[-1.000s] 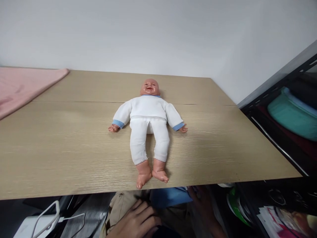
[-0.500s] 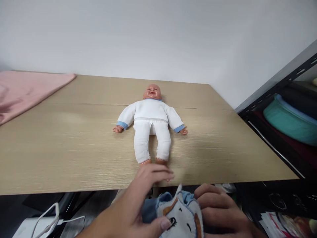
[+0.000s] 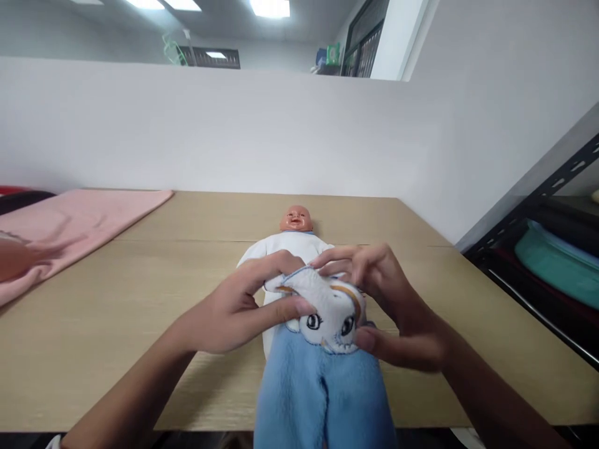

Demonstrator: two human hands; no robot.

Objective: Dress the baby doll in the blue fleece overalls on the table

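Observation:
A baby doll (image 3: 296,232) in white clothes lies on its back on the wooden table (image 3: 116,293), head toward the wall. Over its legs I hold up a blue fleece garment (image 3: 322,386) with a white animal-face hood (image 3: 330,312). My left hand (image 3: 243,305) pinches the hood's left edge, thumb on top. My right hand (image 3: 388,299) grips the hood's right side, fingers curled over its top. The garment hangs down past the table's front edge and hides the doll's legs and feet.
A pink blanket (image 3: 70,224) lies at the table's left. A dark metal shelf (image 3: 538,249) with a teal folded item (image 3: 556,262) stands at the right. A white partition wall (image 3: 210,125) runs behind the table.
Both hands rose from below the table edge, lifting the blue garment up over the doll's legs. The camera tilted up, showing the ceiling beyond the partition.

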